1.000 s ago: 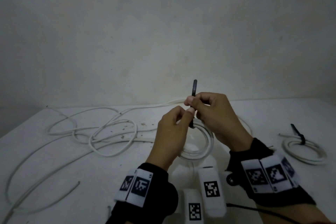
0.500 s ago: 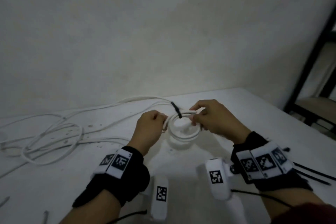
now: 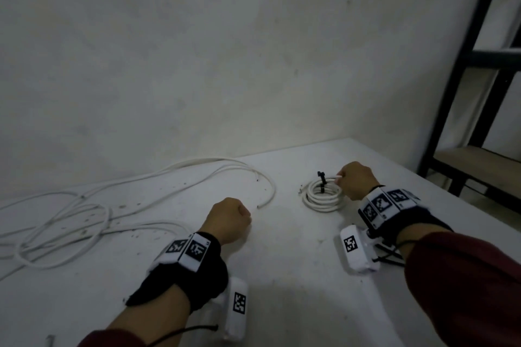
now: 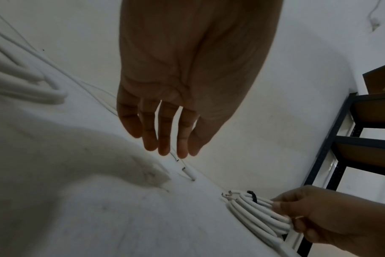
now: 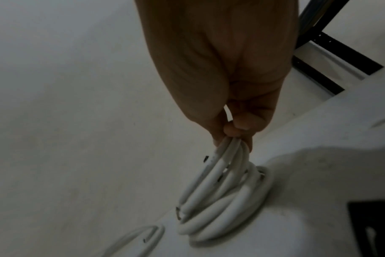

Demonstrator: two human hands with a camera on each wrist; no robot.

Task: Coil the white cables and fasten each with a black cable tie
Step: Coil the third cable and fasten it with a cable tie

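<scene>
Tied coil (image 3: pixel 322 196) (right hand (image 3: pixel 355 181) gripping)

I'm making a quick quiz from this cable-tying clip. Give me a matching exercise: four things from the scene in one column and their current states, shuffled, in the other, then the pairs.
Things:
1. left hand
2. right hand
3. black cable tie
4. loose white cables

States:
A. wrapped around the coil
B. lying uncoiled on the table
C. holding nothing
D. gripping the coil

Pairs: 1-C, 2-D, 3-A, 4-B
</scene>
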